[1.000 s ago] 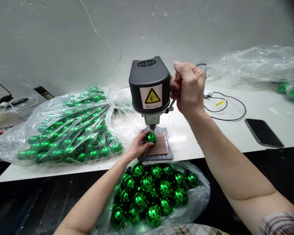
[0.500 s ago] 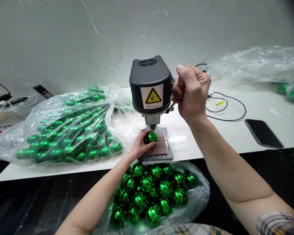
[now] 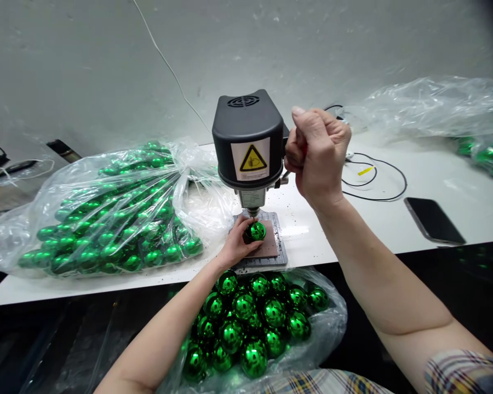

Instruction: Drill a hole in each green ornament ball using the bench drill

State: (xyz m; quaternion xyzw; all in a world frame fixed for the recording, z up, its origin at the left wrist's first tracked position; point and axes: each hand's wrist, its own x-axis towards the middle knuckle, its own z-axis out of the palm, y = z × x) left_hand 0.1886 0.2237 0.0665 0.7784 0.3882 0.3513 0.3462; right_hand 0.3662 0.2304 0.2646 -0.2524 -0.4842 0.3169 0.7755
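Note:
My left hand point(image 3: 239, 241) is curled around a shiny green ball point(image 3: 257, 231), its fingers and thumb on the ball's left side. The ball rests on a brown board point(image 3: 267, 247) on the grey base plate point(image 3: 282, 253) of a small bench drill press point(image 3: 247, 134). Just above the ball is the drill's chuck point(image 3: 253, 211), and the thin bit comes down near the ball's upper edge; whether it touches is hard to see. To the right of the machine head, my right hand point(image 3: 320, 148) is closed in a fist around the drill press handle, mostly hidden by the fingers.
More green balls point(image 3: 243, 304) fill an open plastic bag at the table's front edge. A large clear bag of green balls point(image 3: 110, 219) lies on the left. On the right are a phone point(image 3: 434, 220), a black cable point(image 3: 406, 183) and another plastic bag point(image 3: 439, 106).
The ball has shifted slightly right under the chuck, and the bit now appears nearer its upper left edge. My right hand stays on the handle. The whole view has slid a little.

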